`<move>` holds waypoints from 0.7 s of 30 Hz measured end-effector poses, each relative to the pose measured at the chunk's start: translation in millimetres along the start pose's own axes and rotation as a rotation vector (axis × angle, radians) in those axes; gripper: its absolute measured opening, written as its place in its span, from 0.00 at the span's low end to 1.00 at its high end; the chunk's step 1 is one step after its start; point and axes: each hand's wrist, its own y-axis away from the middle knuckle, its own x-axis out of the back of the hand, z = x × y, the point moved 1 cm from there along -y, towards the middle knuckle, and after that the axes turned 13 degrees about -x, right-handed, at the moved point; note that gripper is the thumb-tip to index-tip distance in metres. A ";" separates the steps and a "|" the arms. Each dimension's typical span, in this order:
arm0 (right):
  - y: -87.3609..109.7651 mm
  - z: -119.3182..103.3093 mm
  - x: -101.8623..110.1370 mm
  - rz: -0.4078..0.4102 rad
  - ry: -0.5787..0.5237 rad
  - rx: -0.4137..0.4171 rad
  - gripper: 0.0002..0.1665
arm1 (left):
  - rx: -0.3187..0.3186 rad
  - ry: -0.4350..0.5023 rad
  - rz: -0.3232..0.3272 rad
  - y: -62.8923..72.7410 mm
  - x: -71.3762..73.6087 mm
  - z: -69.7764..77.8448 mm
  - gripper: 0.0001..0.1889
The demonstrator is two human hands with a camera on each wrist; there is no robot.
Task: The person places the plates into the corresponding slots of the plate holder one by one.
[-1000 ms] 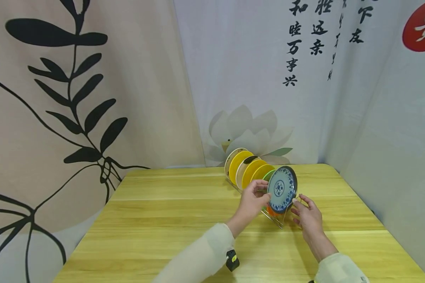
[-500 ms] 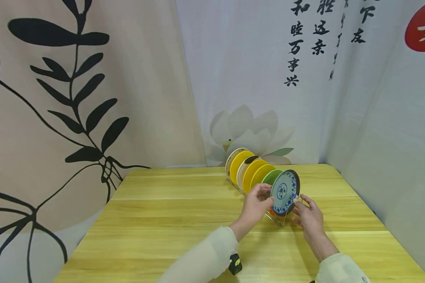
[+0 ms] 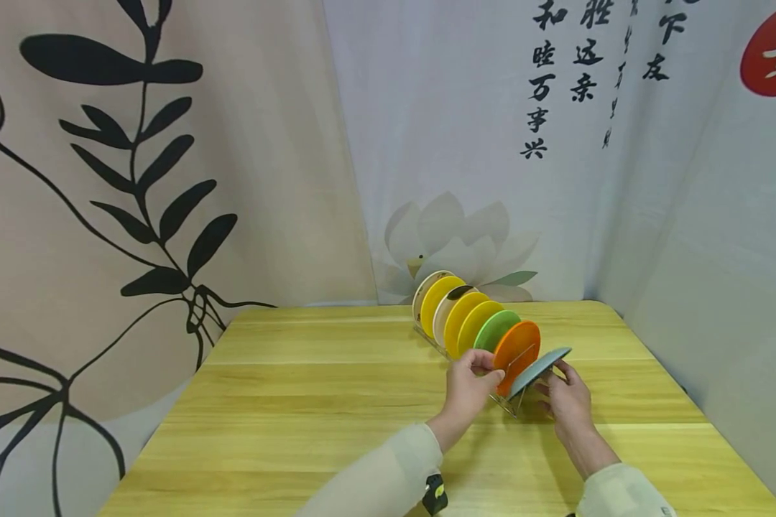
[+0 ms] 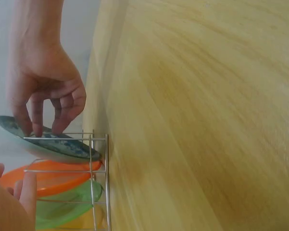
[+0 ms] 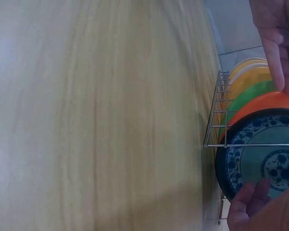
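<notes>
The blue-and-white patterned plate point(image 3: 540, 372) leans out from the near end of a wire plate rack point(image 3: 506, 406), with its patterned face turned toward my right hand point(image 3: 567, 403). In the left wrist view, the fingertips of that right hand point(image 4: 48, 91) touch the patterned face. My left hand point(image 3: 469, 388) is at the left edge of an upright orange plate point(image 3: 519, 347), the first one behind. Its straight fingers reach the orange rim in the right wrist view. A green plate point(image 3: 496, 331) stands behind the orange one.
Several yellow plates point(image 3: 470, 327) and patterned cream plates point(image 3: 423, 298) stand in a row farther back in the rack. The rack sits on a wooden table point(image 3: 310, 402). A printed curtain point(image 3: 284, 179) hangs behind it.
The blue-and-white plate has tipped toward the right hand, from facing up front to nearly edge-on. The left fingers have come off it, and the orange plate is now exposed.
</notes>
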 end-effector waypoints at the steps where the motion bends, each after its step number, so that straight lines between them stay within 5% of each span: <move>1: 0.3 0.2 0.3 -0.004 0.002 0.001 0.34 | 0.003 0.000 0.001 -0.3 0.2 -0.5 0.10; 21: 0.6 0.6 0.7 -0.009 0.026 -0.007 0.36 | 0.007 -0.009 -0.008 23.8 -13.9 -8.4 0.14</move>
